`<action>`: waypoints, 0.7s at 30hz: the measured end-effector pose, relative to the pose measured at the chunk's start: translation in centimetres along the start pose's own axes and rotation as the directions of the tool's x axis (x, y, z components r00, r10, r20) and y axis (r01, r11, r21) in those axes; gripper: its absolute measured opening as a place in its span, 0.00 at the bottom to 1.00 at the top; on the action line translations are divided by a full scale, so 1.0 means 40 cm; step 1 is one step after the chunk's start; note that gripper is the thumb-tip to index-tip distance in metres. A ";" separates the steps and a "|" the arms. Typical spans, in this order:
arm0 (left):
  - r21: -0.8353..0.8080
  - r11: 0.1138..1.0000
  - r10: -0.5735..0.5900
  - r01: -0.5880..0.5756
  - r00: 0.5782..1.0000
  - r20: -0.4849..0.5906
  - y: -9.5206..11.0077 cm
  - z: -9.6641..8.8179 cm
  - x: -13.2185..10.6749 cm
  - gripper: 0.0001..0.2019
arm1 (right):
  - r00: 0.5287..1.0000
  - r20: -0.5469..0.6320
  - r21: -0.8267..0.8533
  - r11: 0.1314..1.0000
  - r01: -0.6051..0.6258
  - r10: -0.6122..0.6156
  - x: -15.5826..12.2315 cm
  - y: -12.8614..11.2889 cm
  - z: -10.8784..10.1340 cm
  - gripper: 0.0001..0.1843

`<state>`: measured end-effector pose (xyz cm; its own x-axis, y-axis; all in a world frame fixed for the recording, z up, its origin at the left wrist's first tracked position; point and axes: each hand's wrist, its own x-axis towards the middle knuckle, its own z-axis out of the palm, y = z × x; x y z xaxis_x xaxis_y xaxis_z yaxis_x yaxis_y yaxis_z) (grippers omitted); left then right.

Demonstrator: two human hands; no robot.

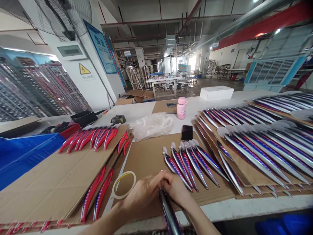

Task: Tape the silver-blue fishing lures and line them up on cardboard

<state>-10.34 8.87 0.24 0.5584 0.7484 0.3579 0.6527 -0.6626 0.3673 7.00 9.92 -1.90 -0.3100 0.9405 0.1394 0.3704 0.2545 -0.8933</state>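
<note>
My left hand (144,191) and my right hand (176,190) meet at the front of the cardboard sheet (146,153), fingers closed together. Between them is the far end of a fishing lure (168,212), dark and silver with purple edges, its body slanting down toward me. My fingers cover that end, so its tip is hidden. Beside my left hand lies a roll of masking tape (124,185). Just beyond my right hand, several purple, pink and silver fishing lures (188,164) with clear round lips lie side by side on the cardboard.
Cardboard layers with many similar lures (259,153) fill the right side. Red striped lures (94,137) lie on stacked cardboard (56,179) at left, next to a blue bin (29,156). Farther back are a plastic bag (153,125), a phone (187,133), a pink bottle (181,109) and a white box (216,93).
</note>
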 end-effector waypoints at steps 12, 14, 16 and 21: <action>-0.490 0.766 -0.531 0.415 0.839 -0.119 0.008 0.124 -0.079 0.34 | 0.978 0.207 -0.046 0.998 0.037 -0.027 0.000 -0.039 -0.044 0.10; -0.517 0.743 -0.550 0.425 0.827 -0.111 0.013 0.121 -0.077 0.34 | 0.981 0.191 -0.112 0.993 0.045 -0.023 0.000 -0.039 -0.040 0.10; -0.554 0.715 -0.565 0.428 0.819 -0.096 0.015 0.115 -0.074 0.34 | 0.986 0.167 -0.143 0.988 0.052 -0.028 -0.002 -0.034 -0.033 0.10; -0.580 0.734 -0.567 0.354 0.790 -0.235 0.011 0.089 -0.072 0.11 | 0.989 0.137 -0.123 0.990 0.072 -0.055 -0.007 -0.018 -0.022 0.10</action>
<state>-9.85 6.53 -3.69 -0.0493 0.9599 0.2758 0.3799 -0.2374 0.8941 7.60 9.68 -0.94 -0.4472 0.8852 0.1285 0.4517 0.3474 -0.8218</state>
